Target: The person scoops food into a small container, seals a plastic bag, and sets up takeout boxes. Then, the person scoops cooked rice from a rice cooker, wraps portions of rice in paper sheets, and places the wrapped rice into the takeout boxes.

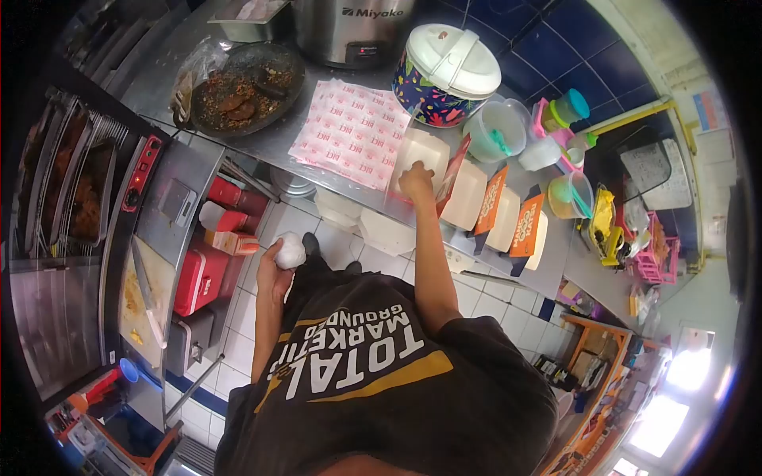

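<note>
The left hand is curled around a white ball, round and slightly crinkled, held low in front of the body, off the tabletop. The right hand reaches into an open box, fingers bent downward; whether they pinch anything cannot be told.

That box has a smooth, cream-coloured interior with sloping walls, and a red flap stands just right of the hand. Farther right, three more open boxes line up, pale inside, with printed orange flaps between them.

Just left of the right hand lies a flat, squarish sheet of paper with red print on a pale pink ground. Well beyond it to the left, a round, dark bowl holds a coarse, crumbly brown mix with darker lumps.

Beyond the right hand stands a rounded, floral-patterned bucket with a white lid and handle; beside it, a translucent plastic tub contains a green utensil.
</note>
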